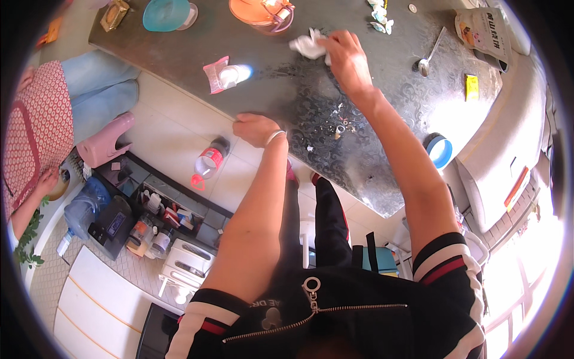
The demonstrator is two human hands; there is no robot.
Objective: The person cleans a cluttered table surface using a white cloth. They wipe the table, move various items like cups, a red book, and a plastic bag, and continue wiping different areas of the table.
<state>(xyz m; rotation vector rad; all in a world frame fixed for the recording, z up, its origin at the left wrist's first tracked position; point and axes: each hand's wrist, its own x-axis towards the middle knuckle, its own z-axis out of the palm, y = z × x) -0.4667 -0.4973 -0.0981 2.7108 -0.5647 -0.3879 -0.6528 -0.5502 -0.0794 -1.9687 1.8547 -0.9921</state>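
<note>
My right hand (347,60) pinches a crumpled white tissue (309,45) over the far part of a dark patterned tabletop (309,96). At the table's near left edge is my left hand (255,129), loosely curled, a bangle on its wrist; whether its fingers are closed is unclear and no object shows in it. Small crumbs and scraps (343,125) lie between my arms. Beyond my left hand are a pink-and-clear packet (216,75) and a small white round item (233,75) catching bright light.
A teal bowl (166,14) and an orange lidded container (258,11) stand at the far side. Rightward lie a spoon (423,67), a yellow packet (471,87), a food pouch (484,33) and a blue-rimmed container (439,150). A plastic bottle (210,159) is below the table; a person (40,139) is at left.
</note>
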